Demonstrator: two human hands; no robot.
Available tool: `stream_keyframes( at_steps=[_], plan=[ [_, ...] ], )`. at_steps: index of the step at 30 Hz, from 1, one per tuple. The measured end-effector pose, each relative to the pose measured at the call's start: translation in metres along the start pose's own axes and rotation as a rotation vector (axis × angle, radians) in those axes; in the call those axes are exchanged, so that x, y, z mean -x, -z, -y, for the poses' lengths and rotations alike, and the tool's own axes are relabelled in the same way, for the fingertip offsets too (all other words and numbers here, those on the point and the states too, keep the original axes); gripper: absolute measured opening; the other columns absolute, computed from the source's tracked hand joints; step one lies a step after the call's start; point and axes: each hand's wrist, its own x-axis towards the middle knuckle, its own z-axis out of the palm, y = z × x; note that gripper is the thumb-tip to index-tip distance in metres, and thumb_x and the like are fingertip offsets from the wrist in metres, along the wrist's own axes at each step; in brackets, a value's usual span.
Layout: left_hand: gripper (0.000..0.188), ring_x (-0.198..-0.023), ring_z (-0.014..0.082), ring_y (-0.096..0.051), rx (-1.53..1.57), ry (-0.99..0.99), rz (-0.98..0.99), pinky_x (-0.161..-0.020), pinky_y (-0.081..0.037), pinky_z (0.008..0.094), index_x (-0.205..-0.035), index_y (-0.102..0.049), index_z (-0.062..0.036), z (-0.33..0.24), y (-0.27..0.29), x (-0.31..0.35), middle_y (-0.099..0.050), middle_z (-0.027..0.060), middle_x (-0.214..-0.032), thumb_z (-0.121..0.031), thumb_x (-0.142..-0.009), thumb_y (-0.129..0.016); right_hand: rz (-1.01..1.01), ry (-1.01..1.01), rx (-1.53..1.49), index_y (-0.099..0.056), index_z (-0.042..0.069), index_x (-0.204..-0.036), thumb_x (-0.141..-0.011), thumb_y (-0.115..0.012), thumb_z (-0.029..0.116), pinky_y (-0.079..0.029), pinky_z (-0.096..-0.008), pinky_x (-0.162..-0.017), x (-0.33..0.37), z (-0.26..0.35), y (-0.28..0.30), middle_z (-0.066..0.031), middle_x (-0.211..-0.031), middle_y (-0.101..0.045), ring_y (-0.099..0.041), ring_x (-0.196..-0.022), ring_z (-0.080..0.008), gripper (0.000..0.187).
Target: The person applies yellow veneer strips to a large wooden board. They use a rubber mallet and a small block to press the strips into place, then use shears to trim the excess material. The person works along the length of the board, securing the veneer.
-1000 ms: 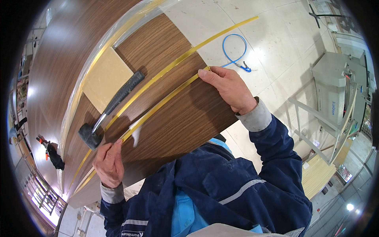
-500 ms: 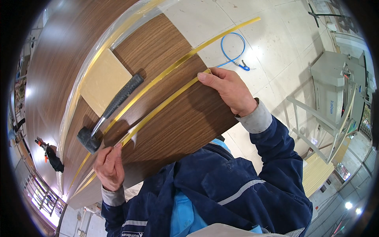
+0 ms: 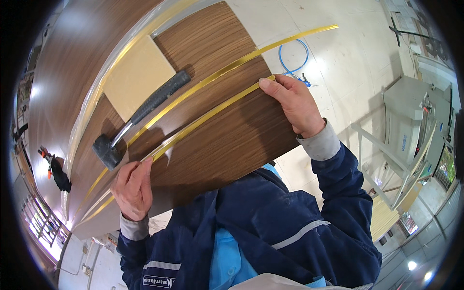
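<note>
A long, thin gold trim strip (image 3: 208,115) runs slantwise over a brown wood-grain panel (image 3: 227,140). My right hand (image 3: 295,104) pinches its far right end between thumb and fingers, close to the panel's edge. Lower left, my left hand (image 3: 134,187) has thumb and fingertips closed on the same strip, which continues past that hand. Farther off, a second gold strip (image 3: 227,66) lies roughly parallel and sticks out beyond the panel's right edge. A black-headed mallet (image 3: 107,151) with a dark grip rests beside it, touched by neither hand.
A beige square board (image 3: 137,77) lies behind the mallet. Clear plastic film (image 3: 79,130) edges another brown panel. Black and orange tools (image 3: 57,169) sit at far left. On the tiled floor are a blue air hose (image 3: 305,50), a grey cabinet (image 3: 411,108) and a metal frame (image 3: 379,150).
The view has shifted, so the panel, mallet and both strips appear moved. Both hands keep their pinch on the nearer strip, and its right end still sits in my right hand.
</note>
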Motion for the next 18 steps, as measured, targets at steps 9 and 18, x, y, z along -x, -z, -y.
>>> stream_keyframes(
  at_steps=[9, 18],
  plan=[
    [0.025, -0.087, 0.0292, -0.066, -0.101, 0.049, -0.106, -0.073, -0.054, 0.0381, -0.111, -0.078, -0.0089, -0.011, -0.01, 0.009, -0.067, 0.0112, -0.102, -0.002, -0.088, -0.074, -0.023, -0.01, 0.035, -0.07, -0.01, -0.111, -0.098, -0.068, 0.039, -0.047, -0.0271, -0.069, 0.002, 0.003, -0.003, -0.0092, -0.084, -0.068, -0.058, -0.077, -0.0119, 0.051],
    [0.042, -0.104, 0.0345, -0.063, -0.141, 0.149, -0.027, -0.089, -0.051, 0.0452, -0.122, -0.072, -0.007, -0.028, -0.014, 0.014, -0.066, 0.0149, -0.115, -0.021, -0.084, -0.08, -0.059, -0.004, 0.065, -0.069, -0.012, -0.112, -0.097, -0.068, 0.039, -0.046, -0.0275, -0.067, 0.002, 0.001, -0.003, -0.0093, -0.082, -0.067, -0.057, -0.074, -0.0135, 0.053]
  ],
)
